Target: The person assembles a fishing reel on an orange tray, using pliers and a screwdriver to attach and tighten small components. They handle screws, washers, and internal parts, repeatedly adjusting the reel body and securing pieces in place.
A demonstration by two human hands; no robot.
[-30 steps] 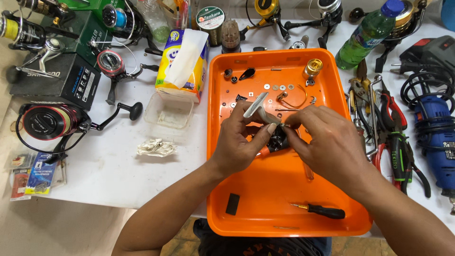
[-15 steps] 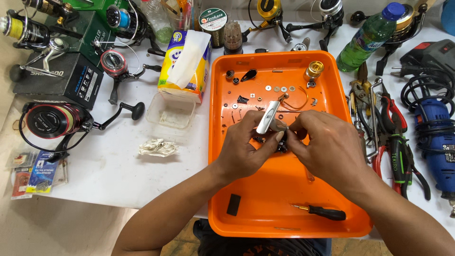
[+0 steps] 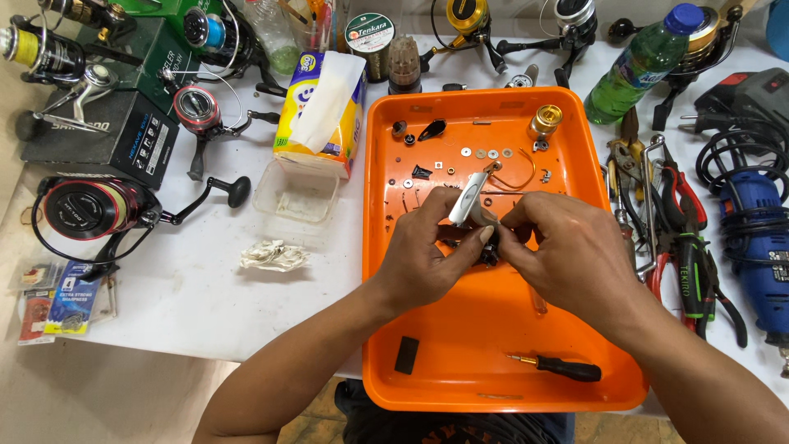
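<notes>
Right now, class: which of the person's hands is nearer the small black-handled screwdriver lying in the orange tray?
Right. The right hand is above the screwdriver; the left hand is farther off, up and to its left.

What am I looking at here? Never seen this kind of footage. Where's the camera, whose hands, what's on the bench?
There is no machine here: a person works with two bare hands, and the one camera sits on their head, looking down at a white table.

Both hands meet over an orange tray. The left hand and the right hand together hold a small silver and black reel part between their fingers; what it is exactly is hard to tell.

In the tray lie small washers and screws, a gold spool, a black-handled screwdriver and a small black block.

Around the tray are fishing reels, a yellow tissue box, a green bottle, pliers and a blue power tool.
</notes>
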